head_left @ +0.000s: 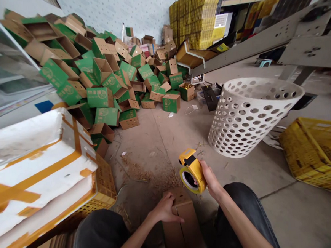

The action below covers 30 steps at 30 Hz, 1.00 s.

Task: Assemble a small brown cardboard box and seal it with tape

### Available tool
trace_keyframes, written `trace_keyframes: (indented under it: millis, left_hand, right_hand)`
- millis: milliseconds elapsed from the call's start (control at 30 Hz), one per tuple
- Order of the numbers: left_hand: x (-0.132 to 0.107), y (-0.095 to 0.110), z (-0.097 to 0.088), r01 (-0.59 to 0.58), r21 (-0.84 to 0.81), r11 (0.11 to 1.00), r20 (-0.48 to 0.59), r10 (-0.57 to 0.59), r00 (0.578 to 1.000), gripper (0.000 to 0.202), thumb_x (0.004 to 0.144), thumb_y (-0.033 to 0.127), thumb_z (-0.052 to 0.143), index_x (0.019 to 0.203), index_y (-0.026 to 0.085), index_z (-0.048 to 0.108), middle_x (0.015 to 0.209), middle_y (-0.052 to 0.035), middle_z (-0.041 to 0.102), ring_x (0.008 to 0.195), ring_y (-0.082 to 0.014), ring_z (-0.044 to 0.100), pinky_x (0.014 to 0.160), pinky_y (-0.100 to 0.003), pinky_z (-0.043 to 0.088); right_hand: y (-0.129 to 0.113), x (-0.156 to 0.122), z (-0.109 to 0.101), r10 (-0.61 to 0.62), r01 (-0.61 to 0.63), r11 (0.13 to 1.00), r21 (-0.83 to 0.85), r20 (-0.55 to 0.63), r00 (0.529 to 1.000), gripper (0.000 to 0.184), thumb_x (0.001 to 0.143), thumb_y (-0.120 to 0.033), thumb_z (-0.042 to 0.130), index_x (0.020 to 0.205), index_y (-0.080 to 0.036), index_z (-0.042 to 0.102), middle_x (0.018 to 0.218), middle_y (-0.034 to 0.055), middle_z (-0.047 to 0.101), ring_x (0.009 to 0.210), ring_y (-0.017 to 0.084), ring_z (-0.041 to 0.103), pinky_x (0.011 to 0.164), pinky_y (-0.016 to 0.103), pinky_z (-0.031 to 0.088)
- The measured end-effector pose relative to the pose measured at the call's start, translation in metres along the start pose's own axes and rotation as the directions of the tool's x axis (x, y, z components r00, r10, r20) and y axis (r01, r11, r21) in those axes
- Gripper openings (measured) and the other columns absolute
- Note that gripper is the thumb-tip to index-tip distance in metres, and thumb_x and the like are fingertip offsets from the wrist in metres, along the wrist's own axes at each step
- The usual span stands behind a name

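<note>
A plain brown cardboard box (183, 224) stands on the floor between my knees. My left hand (164, 210) rests on its top left edge, fingers curled over the flap. My right hand (209, 178) grips a yellow tape dispenser (191, 171) with a roll of tape, held just above the far end of the box.
A large heap of green and brown boxes (104, 79) fills the left and far floor. A white perforated basket (247, 115) lies tilted to the right. A yellow crate (319, 154) sits far right. White foam boxes (34, 165) rest on a yellow crate at left. Straw litters the concrete floor.
</note>
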<state>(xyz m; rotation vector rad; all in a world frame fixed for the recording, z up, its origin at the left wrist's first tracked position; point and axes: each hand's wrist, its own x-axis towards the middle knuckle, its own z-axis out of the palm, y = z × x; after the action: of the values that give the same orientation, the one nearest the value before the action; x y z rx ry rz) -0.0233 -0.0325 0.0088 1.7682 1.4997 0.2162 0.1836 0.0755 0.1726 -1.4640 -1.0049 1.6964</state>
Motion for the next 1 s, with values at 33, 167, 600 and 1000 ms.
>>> trace_keyframes:
  millis: [33,167,600,1000]
  left_hand:
    - [0.001,-0.001,0.002,-0.012,-0.011,1.000,-0.014,0.012,1.000,0.097,0.051,0.077,0.089,0.122,0.014,0.067,0.133,-0.0189,0.061,0.121,-0.0363,0.060,0.107,-0.048,0.051]
    - [0.003,-0.001,0.006,-0.018,-0.004,1.000,-0.073,0.018,0.997,0.092,0.047,0.075,0.093,0.111,0.015,0.065,0.123,-0.0150,0.063,0.112,-0.0325,0.062,0.099,-0.044,0.052]
    - [0.000,0.007,-0.005,0.111,0.082,0.990,-0.164,-0.097,0.982,0.075,0.052,0.054,0.102,0.106,0.013,0.069,0.132,-0.0192,0.066,0.126,-0.0367,0.061,0.108,-0.044,0.049]
    - [0.000,0.013,0.008,0.111,0.199,0.974,-0.125,-0.088,0.988,0.092,0.053,0.046,0.103,0.131,0.016,0.065,0.148,-0.0219,0.062,0.145,-0.0430,0.052,0.126,-0.057,0.037]
  right_hand:
    - [0.000,0.000,0.000,0.004,-0.004,1.000,0.001,-0.003,1.000,0.052,0.100,-0.054,0.040,0.071,-0.018,0.063,0.054,0.0062,0.062,0.043,0.017,0.056,0.044,0.027,0.048]
    - [0.000,0.000,-0.002,-0.002,0.002,1.000,-0.006,0.006,1.000,0.053,0.100,-0.054,0.040,0.068,-0.018,0.062,0.054,0.0070,0.062,0.044,0.017,0.057,0.045,0.027,0.048]
    - [0.000,-0.001,-0.003,-0.009,0.009,1.000,0.021,-0.009,1.000,0.052,0.100,-0.052,0.040,0.070,-0.017,0.064,0.053,0.0079,0.063,0.043,0.019,0.058,0.044,0.029,0.048]
    - [0.001,0.000,-0.003,-0.011,0.011,1.000,0.000,0.002,1.000,0.055,0.103,-0.051,0.037,0.070,-0.016,0.063,0.053,0.0081,0.062,0.041,0.018,0.058,0.044,0.027,0.047]
